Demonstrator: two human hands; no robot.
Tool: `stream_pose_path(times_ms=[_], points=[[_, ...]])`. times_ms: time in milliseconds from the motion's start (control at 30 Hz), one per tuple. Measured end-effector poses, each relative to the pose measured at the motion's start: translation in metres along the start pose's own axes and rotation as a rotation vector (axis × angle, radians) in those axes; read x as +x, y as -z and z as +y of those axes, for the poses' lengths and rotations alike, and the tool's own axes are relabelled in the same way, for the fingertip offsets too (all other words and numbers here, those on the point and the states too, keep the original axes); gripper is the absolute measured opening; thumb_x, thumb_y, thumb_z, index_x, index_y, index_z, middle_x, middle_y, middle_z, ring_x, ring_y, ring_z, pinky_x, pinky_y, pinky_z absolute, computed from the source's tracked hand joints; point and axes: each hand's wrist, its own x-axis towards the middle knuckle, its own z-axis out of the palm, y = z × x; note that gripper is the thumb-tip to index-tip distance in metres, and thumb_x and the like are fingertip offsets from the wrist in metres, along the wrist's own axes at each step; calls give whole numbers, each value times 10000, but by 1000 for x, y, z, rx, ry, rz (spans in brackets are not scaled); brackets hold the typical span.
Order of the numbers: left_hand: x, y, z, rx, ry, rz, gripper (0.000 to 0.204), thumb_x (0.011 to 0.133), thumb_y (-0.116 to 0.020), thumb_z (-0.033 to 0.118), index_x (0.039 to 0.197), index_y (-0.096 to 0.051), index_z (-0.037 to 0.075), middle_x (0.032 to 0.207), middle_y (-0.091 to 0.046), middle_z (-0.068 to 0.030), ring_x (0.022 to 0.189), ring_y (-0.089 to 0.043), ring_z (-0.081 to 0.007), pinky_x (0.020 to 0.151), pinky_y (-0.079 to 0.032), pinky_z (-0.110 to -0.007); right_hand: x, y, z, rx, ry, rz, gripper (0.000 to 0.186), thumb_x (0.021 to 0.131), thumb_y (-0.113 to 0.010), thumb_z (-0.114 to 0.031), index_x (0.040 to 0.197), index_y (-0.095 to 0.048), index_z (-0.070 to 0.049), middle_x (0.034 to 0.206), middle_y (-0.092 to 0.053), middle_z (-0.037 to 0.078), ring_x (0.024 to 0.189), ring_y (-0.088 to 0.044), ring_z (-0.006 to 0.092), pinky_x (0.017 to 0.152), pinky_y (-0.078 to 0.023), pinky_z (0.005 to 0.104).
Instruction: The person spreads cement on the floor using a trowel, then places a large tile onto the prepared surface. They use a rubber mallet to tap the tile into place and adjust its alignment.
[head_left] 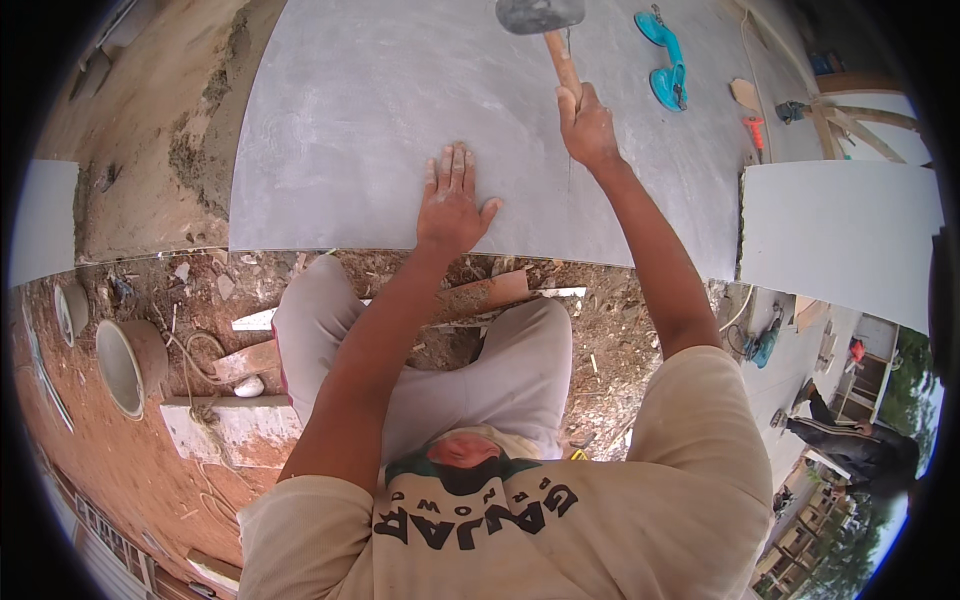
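Note:
A large grey tile (330, 130) lies flat in front of me, its near edge bordering rubble. My left hand (453, 205) rests palm down on it, fingers stretched out and thumb apart. Around the wooden handle of a rubber mallet (563, 65) my right hand (588, 128) is closed. The mallet's dark head is at the top of the view, partly cut off; whether it touches the tile I cannot tell. To the right of the mallet, a turquoise double suction cup lifter (668, 62) sits on the grey surface.
Bare mortar (165, 160) borders the tile on the left. Buckets (130, 365) and a white block (230, 430) with rope stand at lower left. An orange-handled tool (755, 135) and a light panel (840, 225) are at right. A power tool (765, 345) lies farther right, near another person (865, 445).

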Motion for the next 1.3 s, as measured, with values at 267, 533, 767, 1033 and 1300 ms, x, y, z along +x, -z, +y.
stream_pose_path(times_ms=[267, 533, 767, 1033, 1300], points=[[-1, 2, 5, 61, -32, 89, 838, 1007, -337, 577, 1547, -190, -46, 1622, -183, -216, 1519, -128, -341, 1228, -111, -519, 65, 69, 85, -381, 344, 535, 436, 1029, -475, -374, 1149, -556, 37, 1044, -580, 291, 987, -544, 458, 846, -434, 532], [2, 0, 6, 111, -34, -61, 837, 1013, -322, 585, 1549, -179, -42, 1626, -168, -214, 1522, -110, -345, 1228, -106, -526, -25, 25, 73, -53, -136, -37, 566, 996, -470, -499, 946, -605, 49, 898, -666, 303, 939, -654, 469, 798, -503, 518], [7, -2, 8, 141, -24, 13, 837, 1006, -319, 587, 1549, -198, -37, 1622, -190, -210, 1523, -119, -338, 1230, -104, -519, 28, 62, 58, 52, 52, 284, 423, 1021, -471, -381, 1101, -557, 25, 995, -602, 257, 913, -586, 406, 812, -478, 484], [41, 4, 2, 35, -82, -14, 870, 1000, -342, 604, 1549, -165, -47, 1628, -155, -213, 1526, -84, -341, 1234, -73, -512, 27, 61, 52, 173, -38, 61, 553, 985, -503, -481, 1030, -622, 58, 928, -679, 281, 859, -660, 445, 764, -500, 509], [112, -14, 19, 3, -88, -72, 892, 992, -340, 616, 1552, -137, -49, 1635, -127, -207, 1531, -58, -333, 1244, -55, -491, 127, 101, 14, 14, 317, 532, 379, 1030, -459, -339, 1161, -507, 14, 1071, -578, 298, 977, -573, 472, 816, -461, 512]])
